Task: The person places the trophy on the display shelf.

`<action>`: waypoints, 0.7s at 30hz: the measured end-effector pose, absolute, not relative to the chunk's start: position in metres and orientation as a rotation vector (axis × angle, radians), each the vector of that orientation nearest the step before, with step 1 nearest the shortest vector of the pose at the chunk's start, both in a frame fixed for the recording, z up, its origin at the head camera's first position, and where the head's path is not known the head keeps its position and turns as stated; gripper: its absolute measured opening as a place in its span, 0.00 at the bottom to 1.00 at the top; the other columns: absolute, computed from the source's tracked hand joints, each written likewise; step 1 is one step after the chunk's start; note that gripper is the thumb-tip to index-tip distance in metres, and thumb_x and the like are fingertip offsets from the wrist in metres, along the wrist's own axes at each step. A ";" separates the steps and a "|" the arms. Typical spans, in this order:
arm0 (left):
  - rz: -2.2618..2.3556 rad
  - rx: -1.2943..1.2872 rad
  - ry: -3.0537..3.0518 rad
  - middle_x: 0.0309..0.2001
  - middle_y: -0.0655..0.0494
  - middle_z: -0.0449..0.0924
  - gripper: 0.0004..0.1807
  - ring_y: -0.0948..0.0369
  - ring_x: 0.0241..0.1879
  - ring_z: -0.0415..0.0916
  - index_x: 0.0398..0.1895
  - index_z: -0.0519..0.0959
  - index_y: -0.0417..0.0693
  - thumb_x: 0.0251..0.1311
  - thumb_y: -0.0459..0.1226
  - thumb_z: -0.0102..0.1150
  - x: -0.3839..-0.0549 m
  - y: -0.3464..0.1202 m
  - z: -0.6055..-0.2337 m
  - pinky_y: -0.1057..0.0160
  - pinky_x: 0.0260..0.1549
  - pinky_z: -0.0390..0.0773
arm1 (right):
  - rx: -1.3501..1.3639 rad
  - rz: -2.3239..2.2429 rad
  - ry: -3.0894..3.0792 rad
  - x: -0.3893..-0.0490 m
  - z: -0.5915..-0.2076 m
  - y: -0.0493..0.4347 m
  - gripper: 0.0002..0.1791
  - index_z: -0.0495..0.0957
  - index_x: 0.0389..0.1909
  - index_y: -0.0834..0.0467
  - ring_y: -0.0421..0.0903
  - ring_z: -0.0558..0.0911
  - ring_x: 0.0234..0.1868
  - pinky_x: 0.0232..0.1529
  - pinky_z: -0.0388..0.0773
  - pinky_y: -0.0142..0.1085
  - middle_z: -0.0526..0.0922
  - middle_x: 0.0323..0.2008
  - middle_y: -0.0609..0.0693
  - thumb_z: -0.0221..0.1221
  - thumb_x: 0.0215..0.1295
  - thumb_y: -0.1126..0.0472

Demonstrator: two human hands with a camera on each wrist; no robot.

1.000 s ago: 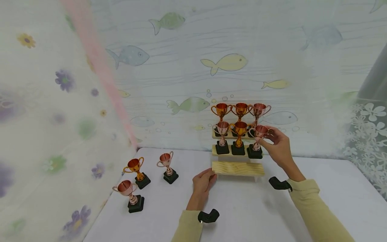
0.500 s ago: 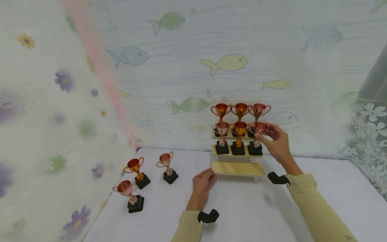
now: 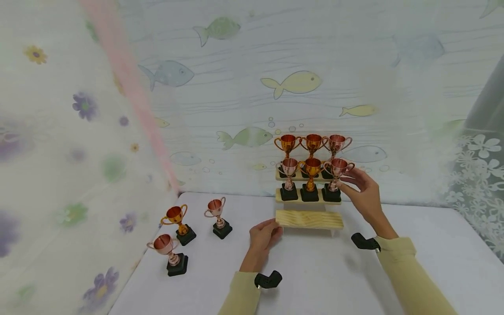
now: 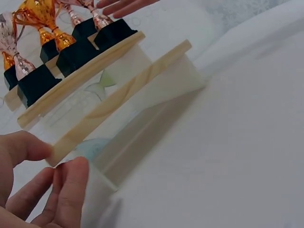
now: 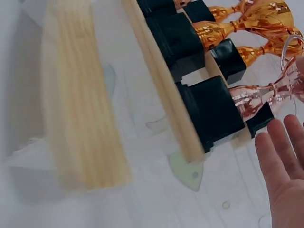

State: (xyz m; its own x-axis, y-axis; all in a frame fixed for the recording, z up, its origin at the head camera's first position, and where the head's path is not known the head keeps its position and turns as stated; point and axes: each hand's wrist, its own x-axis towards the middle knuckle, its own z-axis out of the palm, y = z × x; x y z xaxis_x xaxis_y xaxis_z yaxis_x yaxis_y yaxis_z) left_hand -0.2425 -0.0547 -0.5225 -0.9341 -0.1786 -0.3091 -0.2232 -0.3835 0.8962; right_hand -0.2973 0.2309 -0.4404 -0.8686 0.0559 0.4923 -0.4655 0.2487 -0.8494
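Observation:
A three-step wooden display stand (image 3: 309, 219) with clear sides stands near the back of the table. My left hand (image 3: 261, 238) pinches the left end of its lowest step, thumb on top and fingers below, as the left wrist view shows. At the middle step's right end stands a rose-gold trophy cup (image 3: 337, 169) on a black base (image 5: 211, 111). Beside its stem and handle is my right hand (image 3: 366, 194), fingers extended. The middle step also bears a gold trophy (image 3: 313, 168) and another rose-gold trophy (image 3: 290, 168). Three trophies fill the top step, partly hidden behind the front row.
To the left on the white table (image 3: 315, 271) stand a gold trophy (image 3: 176, 215) and two rose-gold trophies, one nearer me (image 3: 163, 245) and one farther right (image 3: 216, 208). A fish-patterned curtain (image 3: 236, 100) hangs right behind the stand.
The rose-gold trophy has shifted back slightly into line on the middle step. My right hand has loosened from its cup and moved slightly down and right. My left hand keeps its place.

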 end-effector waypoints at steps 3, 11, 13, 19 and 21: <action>2.401 -0.495 1.868 0.38 0.46 0.85 0.17 0.62 0.34 0.83 0.53 0.81 0.31 0.60 0.30 0.66 -0.242 -0.062 -0.521 0.66 0.37 0.87 | 0.300 1.598 -2.147 -0.284 -0.455 0.236 0.27 0.70 0.68 0.67 0.29 0.78 0.50 0.49 0.75 0.15 0.81 0.56 0.58 0.62 0.70 0.66; 2.059 -0.169 2.240 0.45 0.43 0.85 0.21 0.58 0.40 0.84 0.57 0.80 0.31 0.64 0.34 0.66 -0.229 -0.098 -0.511 0.61 0.42 0.88 | 0.063 1.491 -2.381 -0.244 -0.492 0.244 0.23 0.72 0.66 0.67 0.19 0.71 0.45 0.44 0.71 0.11 0.80 0.58 0.66 0.57 0.75 0.64; 1.966 -0.016 2.349 0.46 0.43 0.85 0.21 0.58 0.42 0.85 0.57 0.80 0.32 0.64 0.34 0.67 -0.224 -0.113 -0.507 0.62 0.42 0.88 | -0.005 1.508 -2.447 -0.236 -0.497 0.243 0.23 0.72 0.66 0.68 0.19 0.71 0.43 0.42 0.72 0.13 0.80 0.58 0.66 0.57 0.75 0.62; 1.656 0.429 2.594 0.48 0.40 0.84 0.20 0.56 0.46 0.83 0.58 0.80 0.34 0.65 0.34 0.66 -0.197 -0.165 -0.492 0.65 0.48 0.84 | -0.124 1.886 -2.527 -0.222 -0.512 0.237 0.28 0.66 0.69 0.72 0.31 0.80 0.44 0.45 0.81 0.23 0.77 0.60 0.67 0.54 0.78 0.57; 1.663 0.473 2.589 0.49 0.39 0.84 0.20 0.56 0.47 0.83 0.58 0.80 0.36 0.64 0.33 0.67 -0.185 -0.181 -0.486 0.64 0.50 0.84 | -0.184 2.052 -2.480 -0.222 -0.514 0.234 0.30 0.63 0.71 0.73 0.33 0.81 0.44 0.47 0.82 0.24 0.77 0.61 0.65 0.52 0.79 0.56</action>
State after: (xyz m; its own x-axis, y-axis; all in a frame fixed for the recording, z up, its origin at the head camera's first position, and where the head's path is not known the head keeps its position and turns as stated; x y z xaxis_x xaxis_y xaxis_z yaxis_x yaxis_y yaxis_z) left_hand -0.1850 -0.1811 -0.4856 -0.9535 0.2676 0.1388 0.2376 0.3834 0.8925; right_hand -0.2217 0.2344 -0.5144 -0.9900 0.0351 -0.1363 0.1405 0.1846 -0.9727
